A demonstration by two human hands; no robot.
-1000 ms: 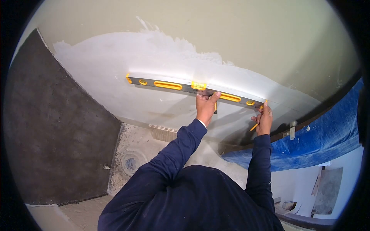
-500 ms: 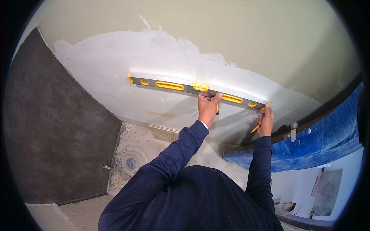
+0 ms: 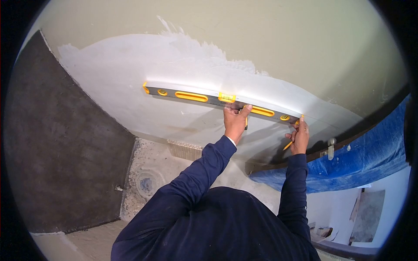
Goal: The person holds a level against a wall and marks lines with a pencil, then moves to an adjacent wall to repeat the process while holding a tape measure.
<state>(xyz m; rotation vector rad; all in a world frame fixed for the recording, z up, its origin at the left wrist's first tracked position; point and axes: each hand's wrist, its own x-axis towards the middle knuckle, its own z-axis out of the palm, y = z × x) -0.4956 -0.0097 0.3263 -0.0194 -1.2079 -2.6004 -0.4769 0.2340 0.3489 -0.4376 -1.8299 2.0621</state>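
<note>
A grey spirit level [image 3: 212, 99] with yellow end caps and vials lies against the white-filled wall, sloping slightly down to the right in view. My left hand [image 3: 234, 123] is closed on its lower edge near the middle, thumb over the face. A narrow yellow-and-black object [image 3: 246, 126] pokes out beside that hand; its kind is mostly hidden. At the level's right end, the fingertips of my right hand [image 3: 300, 138] touch the cap. A yellow pencil [image 3: 287, 145] is tucked among the fingers of the same hand, its tip pointing down and left.
Dark grey panelling [image 3: 69, 139] covers the adjoining wall on the left. A floor drain [image 3: 146, 184] sits in the dusty floor near a ribbed beige piece [image 3: 184, 150] at the wall's foot. Blue sheeting [image 3: 348, 158] hangs at right, beside a metal fitting [image 3: 331, 149].
The view has shifted very slightly. Both hands and the spirit level stay in practically the same place.
</note>
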